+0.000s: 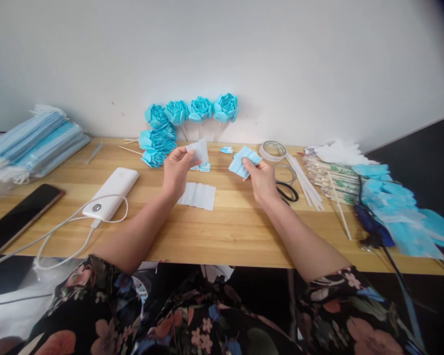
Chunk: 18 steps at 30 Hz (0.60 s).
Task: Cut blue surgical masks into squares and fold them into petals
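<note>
My left hand (pixel 176 170) is closed in a pinch on a small white piece of mask fabric (pixel 199 150), held above the wooden table (pixel 222 231). My right hand (pixel 261 178) pinches a folded light blue piece of mask fabric (pixel 243 161). The two hands are apart, about a hand's width. A pleated white fabric piece (pixel 198 195) lies flat on the table just below my left hand. Small blue scraps (pixel 204 167) lie between the hands.
Several blue fabric flowers (pixel 192 112) on sticks lean against the wall. A stack of face masks (pixel 37 140) sits far left, with a phone (pixel 18 217) and a white power bank (pixel 111 193). Tape roll (pixel 273 150), scissors (pixel 287 191), sticks (pixel 333 180) and blue fabric pieces (pixel 403 217) lie right.
</note>
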Tool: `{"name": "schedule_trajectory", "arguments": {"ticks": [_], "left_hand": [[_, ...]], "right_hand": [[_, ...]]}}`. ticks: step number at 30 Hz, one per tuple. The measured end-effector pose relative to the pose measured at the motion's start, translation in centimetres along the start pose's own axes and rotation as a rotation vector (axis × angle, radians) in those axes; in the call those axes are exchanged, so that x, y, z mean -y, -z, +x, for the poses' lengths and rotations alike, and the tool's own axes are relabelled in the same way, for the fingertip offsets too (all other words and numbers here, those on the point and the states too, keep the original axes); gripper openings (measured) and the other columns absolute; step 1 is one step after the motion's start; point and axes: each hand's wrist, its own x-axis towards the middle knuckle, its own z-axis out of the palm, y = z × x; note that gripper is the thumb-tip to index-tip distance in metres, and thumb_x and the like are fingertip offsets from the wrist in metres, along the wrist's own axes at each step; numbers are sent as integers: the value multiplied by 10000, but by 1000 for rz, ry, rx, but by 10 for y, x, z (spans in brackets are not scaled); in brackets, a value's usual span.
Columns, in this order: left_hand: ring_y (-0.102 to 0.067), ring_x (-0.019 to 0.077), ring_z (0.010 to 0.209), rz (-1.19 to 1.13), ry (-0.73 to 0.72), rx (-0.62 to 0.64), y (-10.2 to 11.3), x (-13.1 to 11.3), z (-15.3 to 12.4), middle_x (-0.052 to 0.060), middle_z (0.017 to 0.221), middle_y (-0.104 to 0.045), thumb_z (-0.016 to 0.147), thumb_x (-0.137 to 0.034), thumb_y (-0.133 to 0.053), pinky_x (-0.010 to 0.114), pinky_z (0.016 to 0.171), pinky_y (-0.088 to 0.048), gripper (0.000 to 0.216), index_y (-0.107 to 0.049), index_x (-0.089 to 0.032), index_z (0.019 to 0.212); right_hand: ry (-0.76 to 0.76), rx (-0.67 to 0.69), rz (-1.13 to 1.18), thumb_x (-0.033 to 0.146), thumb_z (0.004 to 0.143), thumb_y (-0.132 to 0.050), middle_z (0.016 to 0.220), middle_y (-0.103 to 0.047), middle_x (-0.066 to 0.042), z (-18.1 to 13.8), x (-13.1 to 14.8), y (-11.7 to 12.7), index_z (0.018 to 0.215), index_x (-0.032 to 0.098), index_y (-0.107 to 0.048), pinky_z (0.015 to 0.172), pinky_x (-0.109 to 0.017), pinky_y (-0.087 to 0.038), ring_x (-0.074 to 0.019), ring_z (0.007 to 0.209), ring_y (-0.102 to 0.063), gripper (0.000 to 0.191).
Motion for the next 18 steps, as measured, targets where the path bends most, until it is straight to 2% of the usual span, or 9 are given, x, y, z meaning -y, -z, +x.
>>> {"name": "schedule_trajectory", "arguments": {"ticks": [4, 9, 11, 13, 15, 18], "left_hand": [[-649, 127, 787, 38, -6, 37, -1, 4, -2, -13, 797, -662, 693, -353, -790, 318, 838, -576, 254, -620, -189, 785], [-689, 150, 840, 105, -23, 103, -2, 9, -7, 5, 847, -717, 741, -382, -782, 330, 883, -549, 234, -680, -186, 818], [-706, 188, 934, 229, -32, 242, -3, 12, -10, 38, 915, -754, 773, -349, -754, 355, 945, -526, 167, -723, -192, 823], [-698, 229, 1067, 402, -77, 456, -4, 14, -14, 74, 1040, -774, 792, -270, -708, 396, 1029, -488, 104, -768, -207, 850], [-672, 248, 1163, 562, -164, 626, -5, 16, -17, 78, 1148, -765, 783, -182, -653, 428, 1092, -449, 190, -793, -231, 901], [-690, 242, 1124, 726, -266, 678, -4, 15, -17, 65, 1140, -771, 786, -119, -560, 418, 1054, -478, 331, -795, -247, 981]], "right_hand": [[-18, -11, 6, 496, 710, -736, 654, -654, -9, 1, -3, 0, 730, 197, -638, 513, -273, -483, -151, 607, -573, 315], [35, 4, 17, 512, 772, -698, 711, -682, -21, 1, -3, 1, 783, 208, -616, 591, -297, -509, -170, 677, -617, 316], [49, -8, 9, 529, 783, -687, 708, -675, -19, 2, -2, 1, 788, 213, -605, 603, -301, -510, -172, 676, -619, 327], [53, -26, 9, 537, 780, -684, 700, -662, -13, 2, -1, 1, 790, 217, -595, 609, -305, -510, -172, 666, -616, 332], [51, -47, 35, 527, 768, -691, 698, -649, -9, 2, 0, 0, 790, 221, -588, 610, -306, -511, -170, 654, -611, 324], [43, -62, 63, 505, 755, -695, 691, -635, -7, 1, 3, 0, 766, 226, -573, 601, -305, -511, -164, 632, -592, 305]]}}
